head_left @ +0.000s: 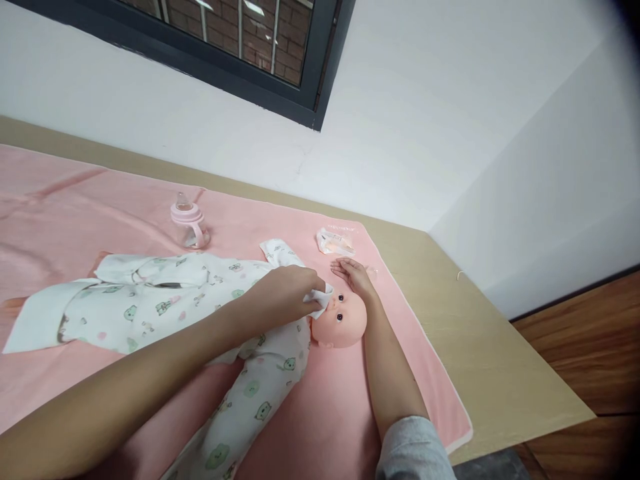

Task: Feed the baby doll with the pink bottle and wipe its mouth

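A baby doll (344, 327) lies on its back on a pink blanket (340, 400), dressed in a white sleepsuit (180, 300) with a green and pink animal print. My left hand (285, 290) is closed on a small white cloth (323, 300) and presses it against the doll's mouth and chin. My right hand (353, 273) lies along the far side of the doll's head, its fingers stretched out and holding nothing. The doll's lower face is hidden by the cloth and my left hand.
A pink-lidded baby bottle (190, 223) stands on the blanket beyond the doll's body. Past my right fingers lies a small clear plastic packet (334, 241). The wooden tabletop (480, 360) shows along the back and right, with a wall and window (260, 47) behind.
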Tool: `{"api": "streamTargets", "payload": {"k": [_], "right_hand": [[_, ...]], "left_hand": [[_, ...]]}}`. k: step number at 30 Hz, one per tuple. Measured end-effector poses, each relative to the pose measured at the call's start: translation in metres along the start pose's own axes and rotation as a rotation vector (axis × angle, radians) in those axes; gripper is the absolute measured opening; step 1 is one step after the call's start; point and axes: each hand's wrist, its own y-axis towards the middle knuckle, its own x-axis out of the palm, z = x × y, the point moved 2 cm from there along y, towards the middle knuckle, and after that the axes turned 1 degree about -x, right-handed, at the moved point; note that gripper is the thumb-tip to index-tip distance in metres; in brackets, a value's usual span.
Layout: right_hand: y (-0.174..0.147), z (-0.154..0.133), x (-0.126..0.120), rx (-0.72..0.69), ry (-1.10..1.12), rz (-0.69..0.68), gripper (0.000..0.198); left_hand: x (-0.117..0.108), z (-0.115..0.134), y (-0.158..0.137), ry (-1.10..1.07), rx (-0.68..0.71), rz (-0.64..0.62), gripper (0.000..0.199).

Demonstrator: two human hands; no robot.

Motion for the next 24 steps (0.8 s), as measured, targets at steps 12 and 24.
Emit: {"api": "streamTargets", "payload": {"k": [12,24], "right_hand": [[-0.0013,-0.0008,0.0007,-0.003,0.004,0.002,0.02],[-0.002,-0.0021,0.0018,0.011,0.002,0.018,0.013]], "left_hand": [[0.0004,-0.003,0.0016,-0.011,-0.017,-0.037,0.011],[0.0026,-0.01,0.0034,0.029,-0.022,-0.017,0.014]]}}
